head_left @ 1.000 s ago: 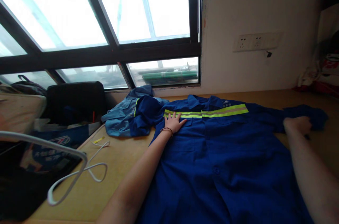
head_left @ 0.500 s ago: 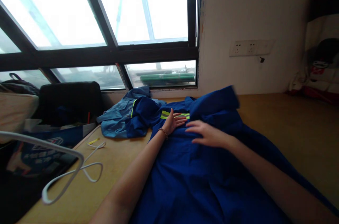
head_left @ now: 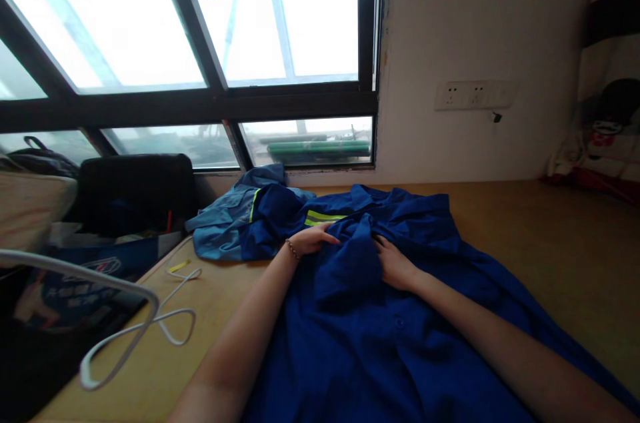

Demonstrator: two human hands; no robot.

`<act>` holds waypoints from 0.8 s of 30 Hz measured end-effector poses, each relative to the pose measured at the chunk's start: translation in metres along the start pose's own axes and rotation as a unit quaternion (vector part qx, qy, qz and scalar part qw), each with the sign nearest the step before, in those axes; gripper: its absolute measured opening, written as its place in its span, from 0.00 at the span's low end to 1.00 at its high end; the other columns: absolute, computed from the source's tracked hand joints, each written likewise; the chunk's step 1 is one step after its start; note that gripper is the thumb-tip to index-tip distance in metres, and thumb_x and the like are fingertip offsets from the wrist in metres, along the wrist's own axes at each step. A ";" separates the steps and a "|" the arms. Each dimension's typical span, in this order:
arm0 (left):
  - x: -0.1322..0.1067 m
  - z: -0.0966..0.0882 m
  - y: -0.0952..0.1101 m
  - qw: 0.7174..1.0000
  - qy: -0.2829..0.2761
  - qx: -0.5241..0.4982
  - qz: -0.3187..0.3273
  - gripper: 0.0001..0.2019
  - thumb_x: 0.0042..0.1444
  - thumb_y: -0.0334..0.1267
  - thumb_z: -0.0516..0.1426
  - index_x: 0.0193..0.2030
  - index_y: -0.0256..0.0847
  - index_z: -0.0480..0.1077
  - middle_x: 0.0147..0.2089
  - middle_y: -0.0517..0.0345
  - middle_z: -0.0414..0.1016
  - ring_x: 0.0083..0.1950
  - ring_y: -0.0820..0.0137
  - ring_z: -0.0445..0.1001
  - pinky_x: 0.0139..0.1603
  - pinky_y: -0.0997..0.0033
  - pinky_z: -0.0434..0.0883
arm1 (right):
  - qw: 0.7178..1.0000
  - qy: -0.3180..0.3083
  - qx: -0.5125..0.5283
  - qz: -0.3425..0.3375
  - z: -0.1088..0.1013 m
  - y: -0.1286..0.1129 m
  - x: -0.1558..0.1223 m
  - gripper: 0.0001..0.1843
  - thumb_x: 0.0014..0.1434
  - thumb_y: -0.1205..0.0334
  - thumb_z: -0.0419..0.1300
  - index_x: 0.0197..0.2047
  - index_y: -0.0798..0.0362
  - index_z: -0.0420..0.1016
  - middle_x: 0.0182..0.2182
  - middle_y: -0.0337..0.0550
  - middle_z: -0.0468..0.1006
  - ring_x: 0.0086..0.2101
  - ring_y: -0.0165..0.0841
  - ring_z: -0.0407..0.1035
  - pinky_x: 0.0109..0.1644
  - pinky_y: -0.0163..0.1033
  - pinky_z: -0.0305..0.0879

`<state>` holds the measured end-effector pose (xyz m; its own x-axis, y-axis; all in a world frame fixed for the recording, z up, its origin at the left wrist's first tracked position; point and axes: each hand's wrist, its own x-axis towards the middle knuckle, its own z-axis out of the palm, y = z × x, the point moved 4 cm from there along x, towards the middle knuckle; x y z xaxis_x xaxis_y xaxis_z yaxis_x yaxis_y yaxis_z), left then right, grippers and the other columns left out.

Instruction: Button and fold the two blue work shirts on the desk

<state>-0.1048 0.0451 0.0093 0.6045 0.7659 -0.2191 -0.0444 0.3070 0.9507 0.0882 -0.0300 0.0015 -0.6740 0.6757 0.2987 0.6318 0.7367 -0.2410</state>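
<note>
The fingers (head_left: pixel 330 235) of the left hand (head_left: pixel 309 240) are being closed on a bunched fold of the blue garment (head_left: pixel 340 349), while those of the right hand (head_left: pixel 397 266) are being set against the other side of that fold; their tips are being partly hidden by cloth, so whether anything is being gripped there cannot be told. The garment is being supported by the table (head_left: pixel 235 303), below the window (head_left: pixel 300 9). The sleeve (head_left: pixel 350 276) that was stretched out to the right a second ago is now being gathered over the chest between both hands; the left palm is no longer being laid flat, and only the left part of the reflective stripe (head_left: pixel 320 217) is being left uncovered. Beyond the garment's right edge, a wide stretch of bare table is being left open. Behind the collar, room is being limited by the wall (head_left: pixel 480 23). On the left, space is being narrowed by the light-blue clothing (head_left: pixel 217 243), touching the garment, and the table's edge is being crossed by a white cable (head_left: pixel 60 264)
</note>
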 end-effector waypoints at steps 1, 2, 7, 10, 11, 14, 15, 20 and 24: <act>-0.003 -0.004 0.006 0.999 0.021 -0.023 0.032 0.29 0.39 0.24 0.59 0.52 0.37 0.63 0.39 0.51 0.73 0.34 0.69 0.73 0.35 0.71 0.71 | 1.000 0.005 -0.008 0.008 0.002 0.004 0.000 0.20 0.57 0.54 0.50 0.51 0.51 0.66 0.53 0.46 0.62 0.56 0.41 0.46 0.59 0.48 0.44; -0.007 -0.010 0.012 0.995 0.045 -0.051 0.078 0.28 0.41 0.25 0.58 0.52 0.37 0.62 0.40 0.52 0.73 0.34 0.70 0.73 0.36 0.72 0.71 | 1.000 0.009 -0.018 0.019 0.002 0.009 0.001 0.21 0.57 0.54 0.49 0.51 0.51 0.66 0.53 0.46 0.62 0.56 0.41 0.46 0.59 0.48 0.44; -0.014 -0.032 0.026 0.980 0.100 -0.055 0.162 0.25 0.46 0.30 0.55 0.54 0.37 0.61 0.37 0.55 0.74 0.32 0.73 0.72 0.34 0.75 0.69 | 0.985 0.030 -0.095 0.142 -0.014 0.066 -0.009 0.28 0.58 0.46 0.43 0.58 0.52 0.56 0.56 0.47 0.57 0.55 0.41 0.50 0.56 0.48 0.49; -0.004 -0.045 0.014 0.975 0.197 0.056 0.085 0.26 0.40 0.31 0.61 0.49 0.35 0.65 0.29 0.56 0.73 0.27 0.72 0.71 0.29 0.74 0.68 | 0.937 0.084 -0.192 0.278 -0.042 0.120 -0.037 0.24 0.58 0.51 0.44 0.52 0.55 0.64 0.49 0.52 0.65 0.53 0.47 0.52 0.54 0.53 0.48; -0.001 -0.047 0.012 0.965 0.235 0.095 0.074 0.26 0.37 0.30 0.62 0.47 0.34 0.66 0.26 0.57 0.73 0.25 0.73 0.70 0.27 0.75 0.67 | 0.915 0.101 -0.217 0.324 -0.051 0.136 -0.049 0.22 0.58 0.54 0.45 0.48 0.58 0.67 0.47 0.56 0.67 0.53 0.50 0.51 0.52 0.55 0.49; 0.009 -0.044 0.009 0.944 0.259 0.200 0.050 0.24 0.33 0.34 0.64 0.42 0.32 0.69 0.21 0.60 0.70 0.22 0.74 0.67 0.22 0.77 0.64 | 0.825 0.189 -0.254 0.468 -0.073 0.170 -0.082 0.20 0.58 0.65 0.42 0.44 0.67 0.68 0.44 0.66 0.66 0.51 0.53 0.53 0.48 0.55 0.53; 0.012 -0.040 0.007 0.943 0.239 0.230 0.035 0.22 0.33 0.36 0.65 0.40 0.32 0.70 0.21 0.60 0.70 0.22 0.74 0.67 0.21 0.78 0.63 | 0.798 0.217 -0.253 0.502 -0.076 0.175 -0.088 0.20 0.58 0.66 0.41 0.45 0.69 0.67 0.44 0.68 0.65 0.50 0.52 0.55 0.46 0.53 0.55; 0.017 -0.022 -0.001 0.944 0.162 0.289 -0.014 0.19 0.28 0.35 0.66 0.32 0.34 0.72 0.24 0.57 0.72 0.24 0.71 0.69 0.20 0.78 0.64 | 0.837 0.164 -0.141 0.502 -0.064 0.176 -0.073 0.20 0.57 0.59 0.44 0.45 0.63 0.67 0.38 0.61 0.70 0.39 0.45 0.67 0.41 0.46 0.62; 0.015 -0.014 0.011 0.978 0.173 0.095 0.069 0.20 0.35 0.31 0.63 0.40 0.35 0.68 0.29 0.56 0.73 0.28 0.71 0.72 0.28 0.74 0.69 | 0.941 0.100 -0.004 0.324 -0.042 0.165 -0.049 0.24 0.60 0.56 0.37 0.37 0.56 0.72 0.38 0.52 0.74 0.43 0.40 0.67 0.47 0.43 0.60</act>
<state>-0.1074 0.0682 0.0133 0.2966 0.9480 -0.1150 0.0608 0.1014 0.9930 0.2416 0.0576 -0.0138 -0.0615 0.9636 0.2603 0.8883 0.1718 -0.4260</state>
